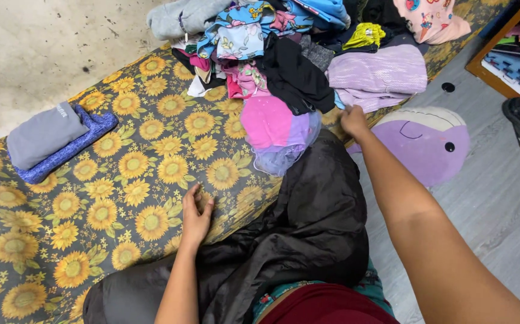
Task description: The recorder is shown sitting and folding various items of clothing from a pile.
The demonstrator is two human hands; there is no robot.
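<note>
Closed around a fold of cloth, the right hand (353, 119) is stretched forward to the near edge of the pile of clothes (296, 54), where a pink and lilac garment (278, 129) hangs over the side of the sunflower-print mattress (122, 180). Which piece the fingers pinch I cannot tell exactly; it is either that garment or the lilac knitted top (380, 78) just beside it. The left hand (195, 216) lies flat and open on the mattress, holding nothing, near the person's knee in black trousers (308, 228). Two folded items, a grey piece (44, 135) on a blue one (86, 141), rest well apart at the left. It looks like the picking stage of sorting: one piece is being taken from the heap. Freeing it would need a clean pull, because the clothes lie tangled over each other.
</note>
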